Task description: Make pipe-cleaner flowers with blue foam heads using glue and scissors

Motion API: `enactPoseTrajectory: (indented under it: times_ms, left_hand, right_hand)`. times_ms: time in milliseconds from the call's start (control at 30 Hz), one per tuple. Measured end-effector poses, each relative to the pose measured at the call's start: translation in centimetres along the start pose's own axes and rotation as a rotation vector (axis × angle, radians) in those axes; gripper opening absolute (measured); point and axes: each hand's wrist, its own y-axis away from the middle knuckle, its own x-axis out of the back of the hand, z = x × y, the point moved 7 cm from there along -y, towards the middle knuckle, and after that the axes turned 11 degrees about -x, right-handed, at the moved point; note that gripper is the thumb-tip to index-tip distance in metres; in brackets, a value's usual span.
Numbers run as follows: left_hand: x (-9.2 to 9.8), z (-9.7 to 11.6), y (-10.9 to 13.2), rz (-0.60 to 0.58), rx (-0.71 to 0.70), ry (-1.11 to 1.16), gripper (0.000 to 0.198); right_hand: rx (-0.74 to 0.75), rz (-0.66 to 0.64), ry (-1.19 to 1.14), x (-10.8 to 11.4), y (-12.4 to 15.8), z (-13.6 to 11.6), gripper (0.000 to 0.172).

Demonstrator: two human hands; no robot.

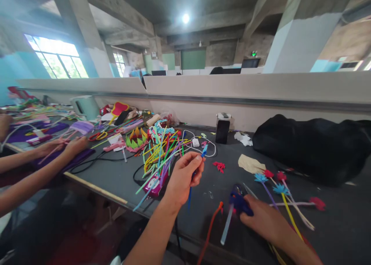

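My left hand [185, 176] is raised above the table's front part, its fingers closed in a pinch. From the fingertips a light blue piece [205, 150] sticks up, and a dark blue pipe cleaner [189, 198] hangs below the fist. Low on the right, my right hand [265, 216] is closed around a dark blue glue gun [240, 201] at the tabletop. A translucent glue stick [227, 224] juts from the gun towards me. Beside it lies an orange-red pipe cleaner [213, 222]. Several pipe-cleaner flowers, among them a blue one [280, 189], lie beyond my right hand.
Loose coloured pipe cleaners [162, 157] are heaped left of centre. A phone [222, 131] stands upright near the partition, with small red pieces [219, 167] before it. A black bag [307, 149] fills the back right. At the left, another person's hands [66, 145] hold a pink strip.
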Motion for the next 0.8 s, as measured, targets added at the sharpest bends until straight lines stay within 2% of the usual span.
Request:
enactPoseTrajectory:
  times_ms: [133,200,267,333,433,567,667,800]
  left_hand:
    - [0.2,0.0,-0.1,0.009,-0.009,-0.110,0.023]
    - [0.1,-0.1,-0.1,0.015,-0.007,-0.161,0.024]
    - [-0.2,-0.2,-0.1,0.011,-0.012,-0.190,0.025]
    - [-0.5,-0.1,0.0,0.010,-0.032,-0.218,0.025]
    - [-0.8,0.0,0.1,0.018,-0.070,-0.285,0.024]
    - [-1.0,-0.2,0.1,-0.002,-0.100,-0.396,0.025]
    - [-1.0,-0.4,0.0,-0.021,-0.141,-0.474,0.024]
    - [-1.2,-0.3,0.0,-0.046,-0.179,-0.524,0.023]
  right_hand:
    - [0.041,0.030,-0.511,3.1,-0.2,0.9,0.030]
    - [-0.008,0.088,-0.780,4.5,0.7,1.3,0.034]
    - [-0.070,0.141,-1.022,5.2,2.1,1.5,0.038]
    - [-0.112,0.193,-1.156,5.3,3.5,1.3,0.042]
    - [-0.081,0.278,-1.147,5.5,4.6,0.7,0.039]
    - [0.184,0.300,-1.055,5.9,4.5,-0.7,0.043]
    - [0.204,0.318,-1.091,5.9,4.4,-1.0,0.048]
    - [0.260,0.281,-1.035,6.6,4.7,-2.4,0.031]
